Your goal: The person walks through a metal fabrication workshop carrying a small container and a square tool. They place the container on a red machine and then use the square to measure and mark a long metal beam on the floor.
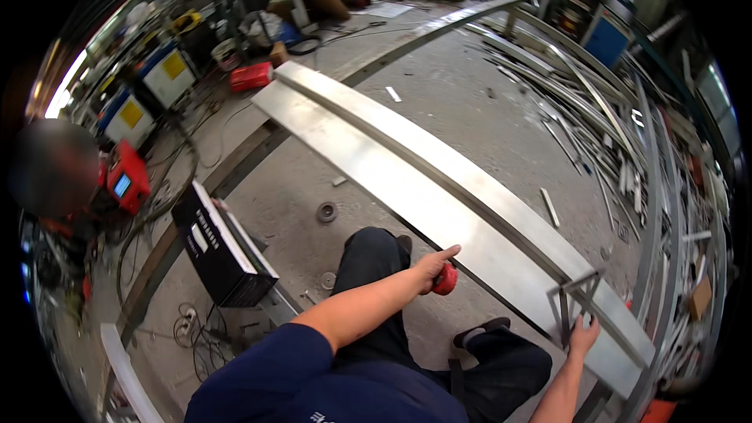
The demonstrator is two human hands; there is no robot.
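Note:
A long, shiny sheet-metal panel [407, 188] with a raised step along its length runs from the upper left to the lower right in front of me. My left hand [428, 268] is closed around a small red rounded object [446, 279] at the panel's near edge, its thumb stretched toward the metal. What kind of object it is cannot be made out. Close to the panel's right end, my right hand [582, 338] grips a grey triangular metal frame [565, 309], which stands across the step. Part of that hand's fingers is hidden behind the frame.
Dark steel beams [235, 158] pass under the panel. A black box [215, 254] stands at the left, with cables [205, 345] below it. Metal strips [595, 125] lie piled at right. A red case [251, 77] sits past the panel's far end. Another person is at far left.

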